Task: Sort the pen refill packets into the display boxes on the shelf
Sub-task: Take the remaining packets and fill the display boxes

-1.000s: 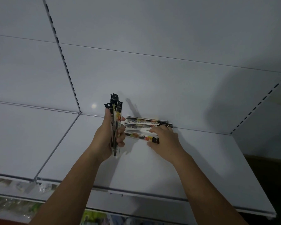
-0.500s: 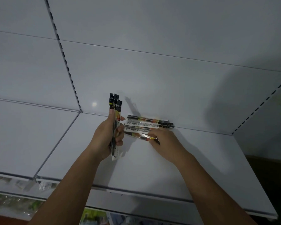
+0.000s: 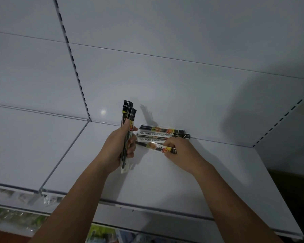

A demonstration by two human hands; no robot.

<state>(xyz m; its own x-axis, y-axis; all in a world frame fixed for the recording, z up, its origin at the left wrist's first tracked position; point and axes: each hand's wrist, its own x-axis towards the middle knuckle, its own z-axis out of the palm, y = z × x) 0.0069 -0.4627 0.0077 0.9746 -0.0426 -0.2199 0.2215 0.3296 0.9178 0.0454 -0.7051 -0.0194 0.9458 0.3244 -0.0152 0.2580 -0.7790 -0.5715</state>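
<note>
My left hand [image 3: 118,148] grips a bundle of pen refill packets [image 3: 128,118] upright, their black tops sticking out above my thumb. Several more packets [image 3: 161,131] lie flat in a row on the white shelf [image 3: 165,181], against the back panel. My right hand [image 3: 182,151] pinches the right end of the nearest flat packet [image 3: 155,147], which lies slightly askew in front of the row. No display box is in view.
The slotted upright [image 3: 74,67] divides the back panel at left; another slotted upright [image 3: 286,114] runs at the right corner. Below the shelf's front edge [image 3: 147,209], packaged goods [image 3: 102,234] show on a lower level.
My right hand has shifted the nearest flat packet a little along the shelf by its right end. The left hand's bundle has stayed upright in about the same place.
</note>
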